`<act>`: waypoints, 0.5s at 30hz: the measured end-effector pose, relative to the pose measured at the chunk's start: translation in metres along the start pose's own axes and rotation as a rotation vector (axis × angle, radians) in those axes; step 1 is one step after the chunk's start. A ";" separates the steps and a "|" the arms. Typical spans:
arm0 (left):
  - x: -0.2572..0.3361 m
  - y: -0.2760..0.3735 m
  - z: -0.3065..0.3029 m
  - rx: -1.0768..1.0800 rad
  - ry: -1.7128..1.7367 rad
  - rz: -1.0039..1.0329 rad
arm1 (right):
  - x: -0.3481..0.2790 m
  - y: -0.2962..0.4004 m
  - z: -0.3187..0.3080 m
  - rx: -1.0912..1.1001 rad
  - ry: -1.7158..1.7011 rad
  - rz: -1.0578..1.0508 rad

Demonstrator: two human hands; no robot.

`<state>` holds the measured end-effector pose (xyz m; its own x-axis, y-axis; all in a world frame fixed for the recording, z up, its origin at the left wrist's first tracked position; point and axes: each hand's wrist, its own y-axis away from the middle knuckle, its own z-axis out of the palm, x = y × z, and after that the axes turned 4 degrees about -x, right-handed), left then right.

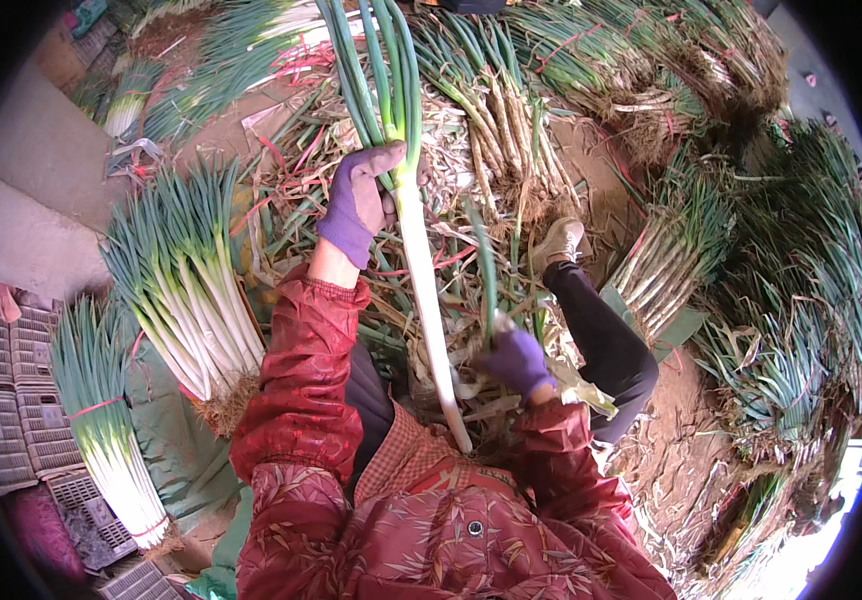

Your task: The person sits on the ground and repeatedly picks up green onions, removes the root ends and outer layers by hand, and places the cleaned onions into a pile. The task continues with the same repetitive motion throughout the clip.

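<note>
In a purple glove with a grey palm, my left hand grips a large green onion where its leaves meet the white stalk. The stalk is smooth and white, slanting down toward my lap; its green leaves rise past the top of the view. My right hand, also in a purple glove, is blurred and closed around a loose green onion leaf. It is to the right of the stalk, apart from it. Peeled leaves and dry husks cover the ground beneath my hands.
A stack of clean green onions stands at left, beside a tied bundle and plastic crates. Unpeeled onions with brown roots lie ahead; more bundles are at right. My bent leg extends right.
</note>
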<state>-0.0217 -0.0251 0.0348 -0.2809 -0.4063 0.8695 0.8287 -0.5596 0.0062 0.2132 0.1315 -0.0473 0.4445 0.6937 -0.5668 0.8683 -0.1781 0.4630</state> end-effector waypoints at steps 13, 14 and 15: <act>0.004 0.004 0.021 -0.067 -0.020 -0.093 | -0.111 -0.068 -0.078 0.052 -1.020 -0.674; 0.005 0.006 0.026 -0.053 -0.033 -0.080 | -0.105 -0.077 -0.070 0.183 -0.906 -0.858; 0.004 0.006 0.029 -0.042 -0.048 -0.069 | -0.102 -0.083 -0.065 0.265 -0.815 -0.975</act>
<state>-0.0036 -0.0090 0.0530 -0.3119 -0.3312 0.8906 0.7870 -0.6152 0.0468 0.0813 0.1206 0.0166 -0.4677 0.0097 -0.8838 0.8830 -0.0397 -0.4677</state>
